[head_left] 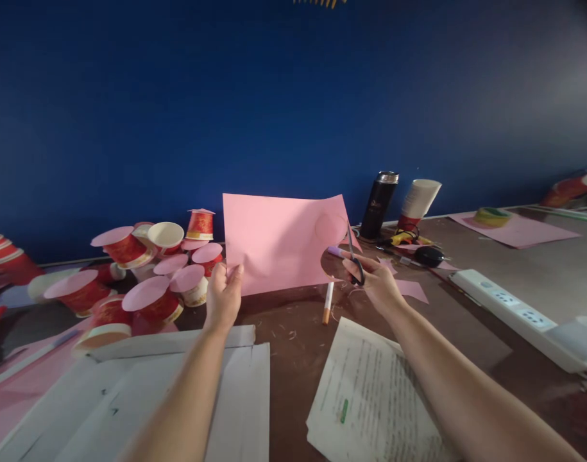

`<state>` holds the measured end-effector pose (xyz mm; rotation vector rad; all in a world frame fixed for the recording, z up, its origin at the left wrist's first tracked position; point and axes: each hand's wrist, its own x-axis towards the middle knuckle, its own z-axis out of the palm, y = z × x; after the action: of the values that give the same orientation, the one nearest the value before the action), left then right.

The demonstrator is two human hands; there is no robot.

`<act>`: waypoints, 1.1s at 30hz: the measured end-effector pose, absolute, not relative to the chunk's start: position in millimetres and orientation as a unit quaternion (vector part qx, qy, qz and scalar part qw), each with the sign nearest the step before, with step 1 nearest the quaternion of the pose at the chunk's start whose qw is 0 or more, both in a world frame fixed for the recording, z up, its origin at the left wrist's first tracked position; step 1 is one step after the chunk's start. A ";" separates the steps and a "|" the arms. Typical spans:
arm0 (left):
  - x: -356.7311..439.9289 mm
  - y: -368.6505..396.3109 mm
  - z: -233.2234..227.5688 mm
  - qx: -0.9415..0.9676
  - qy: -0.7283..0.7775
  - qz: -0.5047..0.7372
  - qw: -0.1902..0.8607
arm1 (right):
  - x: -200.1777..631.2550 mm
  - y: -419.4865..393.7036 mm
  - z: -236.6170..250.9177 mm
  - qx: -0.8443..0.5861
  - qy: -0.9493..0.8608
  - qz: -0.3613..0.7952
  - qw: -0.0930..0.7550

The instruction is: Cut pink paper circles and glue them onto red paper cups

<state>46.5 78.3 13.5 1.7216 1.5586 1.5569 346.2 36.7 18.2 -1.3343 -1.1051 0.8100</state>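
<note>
A sheet of pink paper is held upright above the table, its lower left edge pinched by my left hand. Near its right side a circle outline shows, and below that a rounded notch is cut out of the edge. My right hand grips a pair of scissors by the dark handles, blades pointing up along the sheet's right edge. A purple-capped pen or marker shows beside the fingers; what supports it is unclear. Under the sheet, a white and orange stick-like marker is on the table.
Red paper cups with pink discs crowd the left. White boards and a printed page lie in front. A black bottle, stacked cups, a power strip and a tape roll stand right. Pink scraps lie nearby.
</note>
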 end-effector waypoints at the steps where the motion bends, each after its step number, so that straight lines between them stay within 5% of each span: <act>1: 45.5 77.9 14.0 0.606 0.547 0.550 0.174 | 346.8 37.1 17.7 -0.564 -0.476 0.349 0.578; 33: 40.7 77.1 20.3 0.575 0.475 0.607 0.275 | 350.9 40.8 16.6 -0.555 -0.443 0.320 0.628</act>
<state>40.7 77.1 20.3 1.5456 1.2755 1.6315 350.9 40.8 16.6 -1.2715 -1.0147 0.7341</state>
